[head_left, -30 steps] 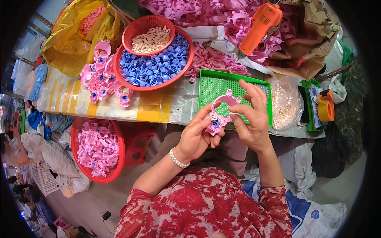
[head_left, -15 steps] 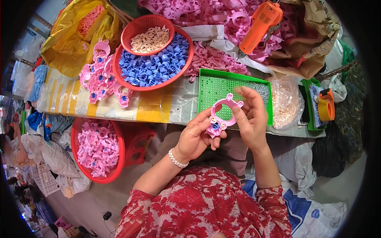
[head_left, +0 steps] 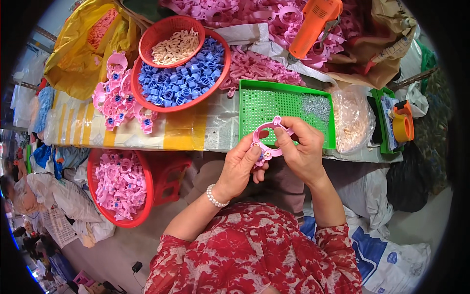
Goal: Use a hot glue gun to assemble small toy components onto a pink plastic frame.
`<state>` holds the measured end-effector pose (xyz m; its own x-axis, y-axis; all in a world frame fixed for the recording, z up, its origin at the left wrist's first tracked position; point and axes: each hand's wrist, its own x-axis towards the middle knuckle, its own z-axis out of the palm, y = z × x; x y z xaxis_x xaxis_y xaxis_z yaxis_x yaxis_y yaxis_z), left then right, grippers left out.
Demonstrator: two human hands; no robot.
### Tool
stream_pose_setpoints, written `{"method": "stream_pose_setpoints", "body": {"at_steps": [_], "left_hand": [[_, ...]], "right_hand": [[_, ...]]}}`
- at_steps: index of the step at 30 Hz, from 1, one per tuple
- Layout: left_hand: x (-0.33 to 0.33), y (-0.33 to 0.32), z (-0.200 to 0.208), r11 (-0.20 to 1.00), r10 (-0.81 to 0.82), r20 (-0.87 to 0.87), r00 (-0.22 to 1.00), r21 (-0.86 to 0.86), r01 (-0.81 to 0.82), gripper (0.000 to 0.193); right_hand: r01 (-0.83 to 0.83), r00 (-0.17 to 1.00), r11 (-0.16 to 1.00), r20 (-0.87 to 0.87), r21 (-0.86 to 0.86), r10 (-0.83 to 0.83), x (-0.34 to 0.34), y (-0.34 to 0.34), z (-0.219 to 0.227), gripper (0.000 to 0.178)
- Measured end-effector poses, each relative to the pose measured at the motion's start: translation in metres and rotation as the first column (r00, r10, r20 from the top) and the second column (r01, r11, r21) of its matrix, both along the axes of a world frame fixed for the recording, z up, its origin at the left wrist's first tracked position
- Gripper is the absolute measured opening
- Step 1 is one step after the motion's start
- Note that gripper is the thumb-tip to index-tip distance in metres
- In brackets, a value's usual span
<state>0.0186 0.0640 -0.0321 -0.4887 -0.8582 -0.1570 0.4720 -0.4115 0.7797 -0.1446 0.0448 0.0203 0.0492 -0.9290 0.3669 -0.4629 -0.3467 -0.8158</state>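
Note:
Between my hands, in front of the table edge, is a pink plastic part (head_left: 258, 131) with a round ring and small knobs on its rim. My left hand (head_left: 241, 162) pinches its lower end, where small white and blue bits show. The thumb and fingers of my right hand (head_left: 300, 145) are closed on the ring's right side. Just beyond the hands lies a green perforated tray (head_left: 267, 108), with small silvery pieces (head_left: 316, 107) heaped in its right part.
A red basin (head_left: 226, 68) of blue pieces (head_left: 181, 81) holds a smaller red basket (head_left: 147, 41) of cream pieces. Pink parts (head_left: 115, 98) lie left of it. An orange power screwdriver (head_left: 316, 24) hangs above the tray. Below left, a red basket (head_left: 142, 215) holds more pink parts.
My right hand has come in from above the ring and closed on its right side. My left hand keeps its hold. The view has shifted slightly.

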Motion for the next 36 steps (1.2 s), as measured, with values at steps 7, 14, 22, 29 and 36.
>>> {"method": "stream_pose_setpoints", "body": {"at_steps": [7, 14, 22, 29, 36], "left_hand": [[-0.005, 0.003, -0.004, 0.987, 0.152, -0.027, 0.988, -0.036, -0.153, 0.044], [-0.013, 0.007, -0.003, 0.930, 0.315, 0.065, 0.947, -0.219, -0.294, 0.041], [-0.013, 0.009, 0.004, 0.928, 0.326, 0.126, 0.937, -0.230, -0.292, 0.044], [-0.017, 0.012, 0.004, 0.935, 0.329, 0.108, 0.938, -0.177, -0.307, 0.041], [-0.016, 0.014, 0.009, 0.909, 0.376, 0.138, 0.916, -0.245, -0.337, 0.039]], "right_hand": [[-0.134, 0.944, 0.976, 0.322, 0.173, 0.073, 0.002, 0.009, -0.004, 0.050], [-0.109, 0.877, 0.972, 0.480, 0.210, -0.006, 0.017, 0.025, -0.022, 0.058], [-0.166, 0.859, 0.932, 0.512, 0.322, -0.024, 0.025, 0.027, -0.025, 0.027], [-0.268, 0.806, 0.897, 0.591, 0.351, 0.010, 0.022, 0.027, -0.022, 0.020], [-0.185, 0.873, 0.939, 0.488, 0.291, 0.021, 0.026, 0.026, -0.013, 0.015]]}}
